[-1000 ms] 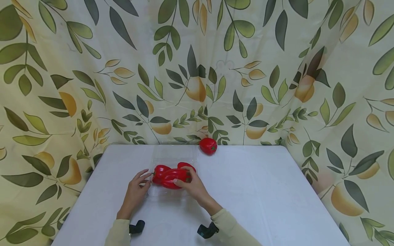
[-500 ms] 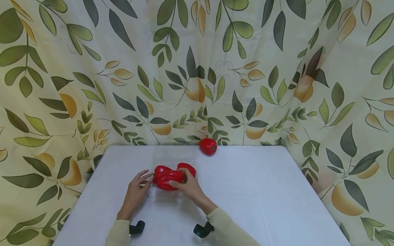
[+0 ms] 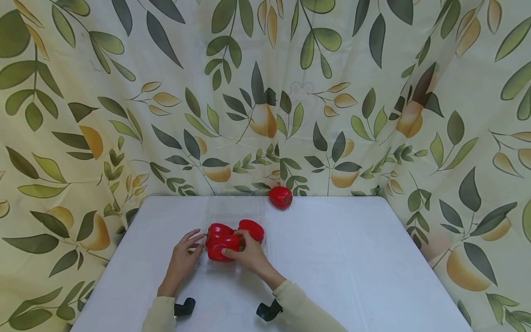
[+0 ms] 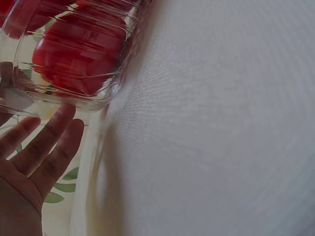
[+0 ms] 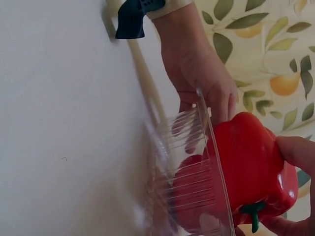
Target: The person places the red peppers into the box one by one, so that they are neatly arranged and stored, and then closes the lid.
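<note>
A clear plastic container stands on the table, its lid folded back behind it. My right hand grips a glossy red bell pepper by its stem end, at the container's front left. In the right wrist view this bell pepper rises above the rim, green stem showing. Two more red bell peppers lie in the container: one behind left, one at the back right. My left hand is at the container's left side; in the left wrist view its straight fingers reach to the plastic wall.
Another red bell pepper lies at the table's back edge, right of the lid. The white-covered table extends to both sides. A leaf-patterned curtain hangs close behind it. Dark wrist mounts sit at both cuffs.
My right hand has moved left and nearer to me with the bell pepper, which has also turned. The back-right bell pepper is more exposed. My left hand has stayed put.
</note>
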Demonstrator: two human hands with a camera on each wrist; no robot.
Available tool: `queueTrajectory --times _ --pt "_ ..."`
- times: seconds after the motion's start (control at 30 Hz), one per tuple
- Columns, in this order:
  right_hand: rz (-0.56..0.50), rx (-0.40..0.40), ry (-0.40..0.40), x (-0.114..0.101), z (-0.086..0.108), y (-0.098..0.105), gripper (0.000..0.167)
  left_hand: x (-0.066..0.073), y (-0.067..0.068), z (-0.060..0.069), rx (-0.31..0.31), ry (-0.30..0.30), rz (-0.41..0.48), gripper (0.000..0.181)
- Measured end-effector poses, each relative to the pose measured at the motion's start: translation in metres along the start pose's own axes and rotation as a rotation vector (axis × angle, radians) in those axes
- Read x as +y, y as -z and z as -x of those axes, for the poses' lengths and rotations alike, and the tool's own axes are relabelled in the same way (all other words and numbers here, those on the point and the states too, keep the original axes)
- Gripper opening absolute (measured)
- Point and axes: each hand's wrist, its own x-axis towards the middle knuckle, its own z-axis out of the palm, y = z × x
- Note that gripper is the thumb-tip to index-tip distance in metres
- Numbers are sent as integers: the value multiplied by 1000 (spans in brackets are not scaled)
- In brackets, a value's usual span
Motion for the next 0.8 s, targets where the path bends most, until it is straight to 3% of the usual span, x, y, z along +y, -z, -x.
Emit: queueTrajectory --times 0.3,0.53,0.8 --pt "81 1 20 -2 2 -2 76 0 -1 0 -15 38 1 37" --pt "128 -34 31 -3 -1 -2 71 -1 0 0 -5 11 6 36" --pt "170 -44 -9 -3 -3 -2 67 -1 0 0 -2 -5 20 36"
